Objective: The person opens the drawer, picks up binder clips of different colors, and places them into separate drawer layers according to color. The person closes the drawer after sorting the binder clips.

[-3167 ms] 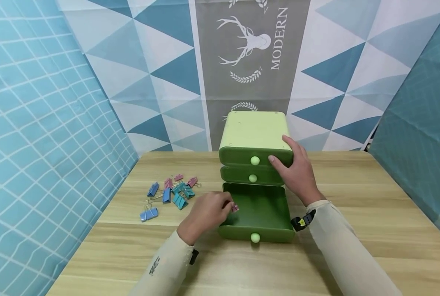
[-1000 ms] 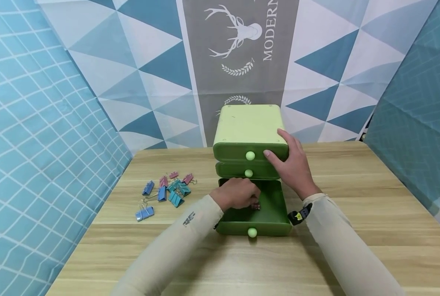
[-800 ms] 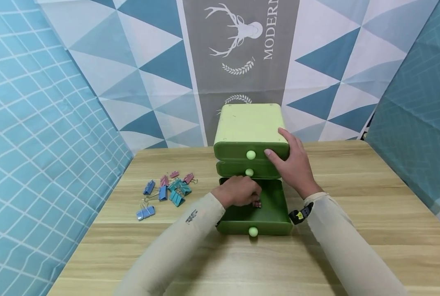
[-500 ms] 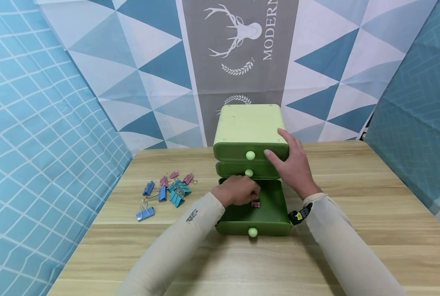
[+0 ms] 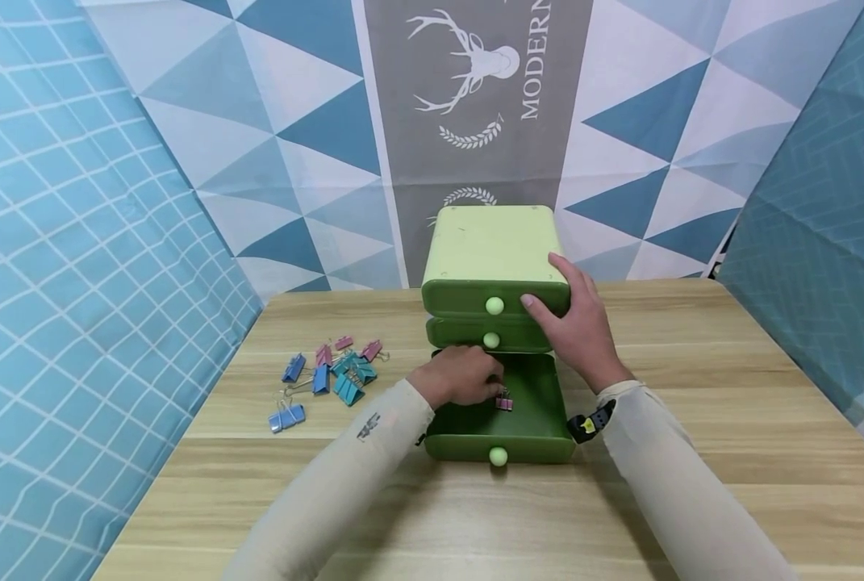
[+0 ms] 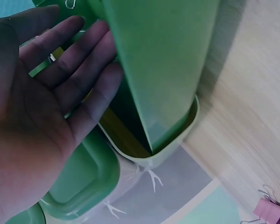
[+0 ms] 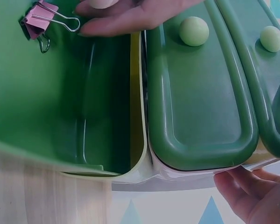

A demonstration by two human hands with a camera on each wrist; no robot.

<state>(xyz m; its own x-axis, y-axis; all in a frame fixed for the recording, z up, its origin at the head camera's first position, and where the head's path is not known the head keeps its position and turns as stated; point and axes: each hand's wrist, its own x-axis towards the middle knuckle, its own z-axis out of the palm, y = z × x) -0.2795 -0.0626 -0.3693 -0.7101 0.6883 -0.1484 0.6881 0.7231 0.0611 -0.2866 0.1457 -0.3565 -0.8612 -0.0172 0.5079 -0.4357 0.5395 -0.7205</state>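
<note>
With left hand (image 5: 462, 376) loose and right hand (image 5: 584, 331) clamped at three o'clock on cabinet (image 5: 493, 242), best pinch by wire handles (image 7: 78, 22) the probably light, stiff, slippery pink clip (image 5: 504, 404), lying in bottom drawer (image 5: 464, 448) at four o'clock from left hand.

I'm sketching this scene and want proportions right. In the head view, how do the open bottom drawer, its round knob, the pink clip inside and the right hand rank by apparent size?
1. Open bottom drawer
2. Right hand
3. Pink clip and round knob: too alike to rank
</note>
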